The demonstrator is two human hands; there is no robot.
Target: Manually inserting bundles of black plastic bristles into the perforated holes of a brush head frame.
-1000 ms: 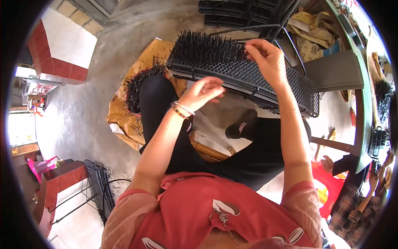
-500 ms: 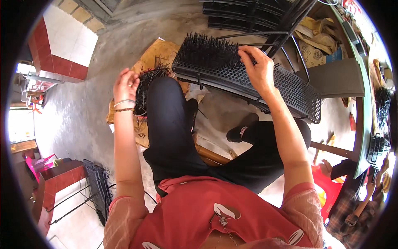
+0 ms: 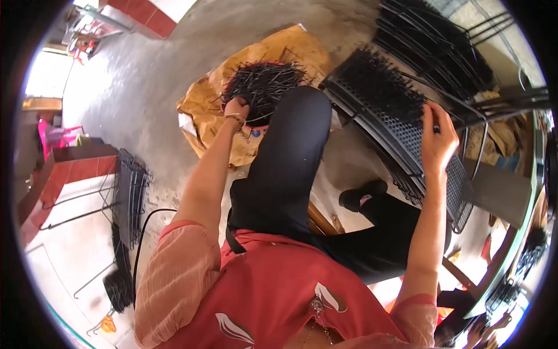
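My left hand (image 3: 236, 109) is at the near left edge of a heap of thin black sticks (image 3: 264, 87) in a red-rimmed basin. Its fingers are curled in and partly hidden there, so what they grip does not show. Over a black perforated metal panel (image 3: 401, 136), my right hand (image 3: 439, 139) has thumb and fingers drawn together beside the end of a dense patch of upright black sticks (image 3: 378, 81). A small dark bit shows at its fingers, too small to name. The patch covers the panel's far part; bare holes show along the near part.
Under the basin lies a crumpled yellow-brown sack (image 3: 197, 107). Black racks filled with dark sticks (image 3: 433, 43) stand behind the panel. A grey board (image 3: 500, 192) juts out at right. More wire racks (image 3: 131, 198) lean at left, by a red-tiled ledge (image 3: 75, 174).
The view has swung left, so the panel and basin appear farther right. My left hand, raised beside the heap before, is down at its edge. My right hand stays by the patch's end.
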